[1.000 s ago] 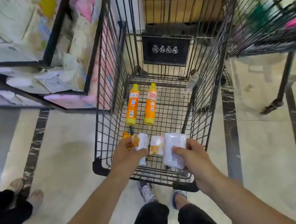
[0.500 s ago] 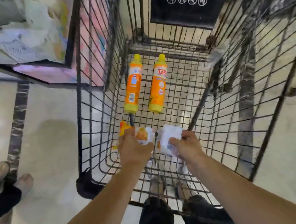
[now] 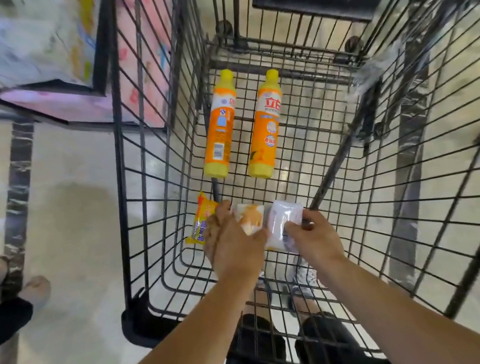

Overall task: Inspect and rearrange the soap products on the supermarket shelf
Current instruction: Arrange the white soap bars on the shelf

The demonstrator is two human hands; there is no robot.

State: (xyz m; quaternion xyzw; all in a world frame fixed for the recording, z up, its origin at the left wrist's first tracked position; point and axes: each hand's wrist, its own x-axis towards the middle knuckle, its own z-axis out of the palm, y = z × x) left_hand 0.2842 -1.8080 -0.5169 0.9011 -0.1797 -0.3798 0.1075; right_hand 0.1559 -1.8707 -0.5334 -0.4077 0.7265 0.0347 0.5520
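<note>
Holding soap packs, left hand (image 3: 236, 246), right hand (image 3: 314, 237) apparently lower in cart (image 3: 156, 213).

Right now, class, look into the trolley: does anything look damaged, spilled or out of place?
Nothing stands out. Two orange bottles lie side by side on the trolley floor, unspilled. The left hand and right hand each hold a wrapped soap packet; a yellow packet lies alongside.

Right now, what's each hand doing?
Left hand: gripping the white-and-orange wrapped soap packet.
Right hand: pinching the white plastic soap packet.
</note>
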